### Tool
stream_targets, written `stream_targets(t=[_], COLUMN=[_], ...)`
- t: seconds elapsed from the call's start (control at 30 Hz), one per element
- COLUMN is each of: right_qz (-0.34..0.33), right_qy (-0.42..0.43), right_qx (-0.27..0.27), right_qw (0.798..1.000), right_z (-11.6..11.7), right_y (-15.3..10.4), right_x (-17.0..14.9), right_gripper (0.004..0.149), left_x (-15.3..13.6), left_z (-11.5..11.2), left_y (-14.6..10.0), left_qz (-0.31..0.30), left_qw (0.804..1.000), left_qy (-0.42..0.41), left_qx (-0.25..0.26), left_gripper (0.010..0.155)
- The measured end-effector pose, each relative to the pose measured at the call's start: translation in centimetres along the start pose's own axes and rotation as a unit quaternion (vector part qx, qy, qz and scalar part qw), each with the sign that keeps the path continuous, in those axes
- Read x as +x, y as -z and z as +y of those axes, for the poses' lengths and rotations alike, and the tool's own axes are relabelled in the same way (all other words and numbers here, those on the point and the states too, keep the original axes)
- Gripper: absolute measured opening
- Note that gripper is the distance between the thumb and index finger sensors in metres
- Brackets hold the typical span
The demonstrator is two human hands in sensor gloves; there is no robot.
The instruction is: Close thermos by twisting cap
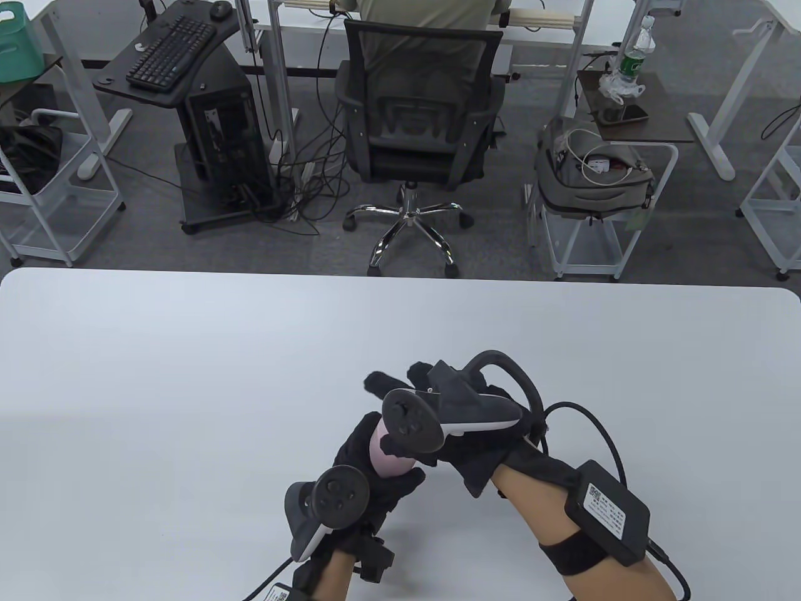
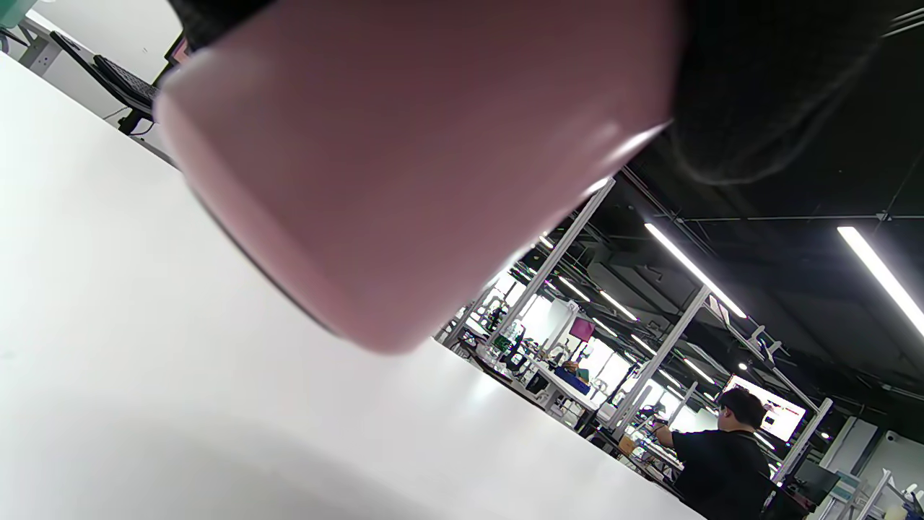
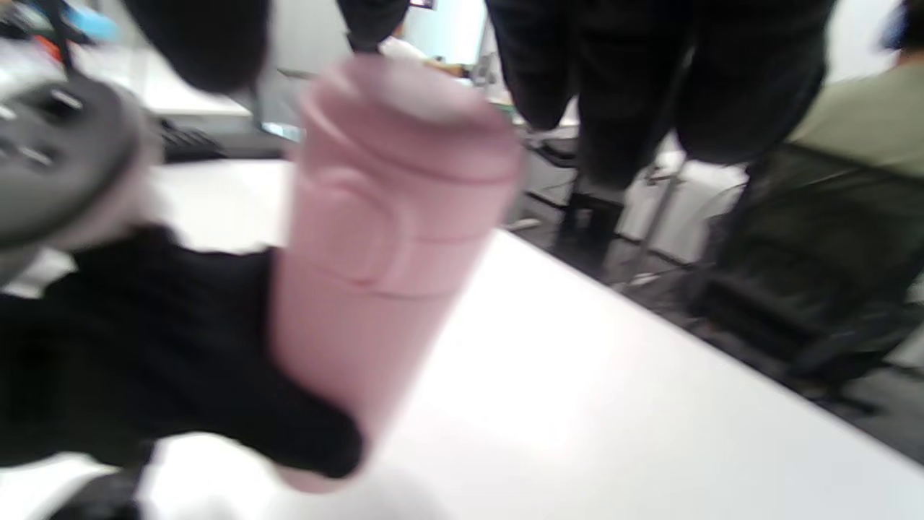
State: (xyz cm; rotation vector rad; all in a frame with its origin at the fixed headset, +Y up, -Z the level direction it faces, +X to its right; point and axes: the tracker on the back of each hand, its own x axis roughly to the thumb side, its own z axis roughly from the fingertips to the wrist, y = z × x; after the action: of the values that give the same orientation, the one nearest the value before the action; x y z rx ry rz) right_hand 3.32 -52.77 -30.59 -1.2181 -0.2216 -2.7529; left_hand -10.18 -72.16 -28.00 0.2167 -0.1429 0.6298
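Grip on the pink thermos [image 3: 375, 289] comes from the left hand [image 1: 369, 482], wrapped round its body, apparently to steady it near the table's [image 1: 188, 375] near edge. The right hand [image 1: 463, 432] hovers with fingers spread around the cap [image 3: 411, 123]; contact cannot be told. The cap, matte pink, looks seated.

Grey carpet floor [image 1: 150, 250] beyond the white desk [image 1: 188, 375]; a black mesh office chair [image 1: 416, 119] faces away, a keyboard stand [image 1: 169, 53] to its left, ceiling strip lights [image 2: 881, 274] glowing overhead.
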Motion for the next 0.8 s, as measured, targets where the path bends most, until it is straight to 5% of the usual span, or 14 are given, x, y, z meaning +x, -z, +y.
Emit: stream_targets(t=[0.37, 0.8], right_qz=[0.031, 0.137], right_qy=[-0.024, -0.103], right_qx=[0.013, -0.020], right_qw=[0.999, 0.985], right_z=[0.4, 0.9], right_y=[0.5, 1.5], right_x=[0.4, 0.5], right_gripper=[0.056, 0.069], left_x=[0.0, 0.2], left_z=[0.0, 0.0], left_y=[0.0, 0.0], left_qz=[-0.001, -0.007], left_qw=[1.000, 1.000], left_qy=[0.001, 0.004], left_qx=[0.003, 0.000], left_gripper=[0.119, 0.119])
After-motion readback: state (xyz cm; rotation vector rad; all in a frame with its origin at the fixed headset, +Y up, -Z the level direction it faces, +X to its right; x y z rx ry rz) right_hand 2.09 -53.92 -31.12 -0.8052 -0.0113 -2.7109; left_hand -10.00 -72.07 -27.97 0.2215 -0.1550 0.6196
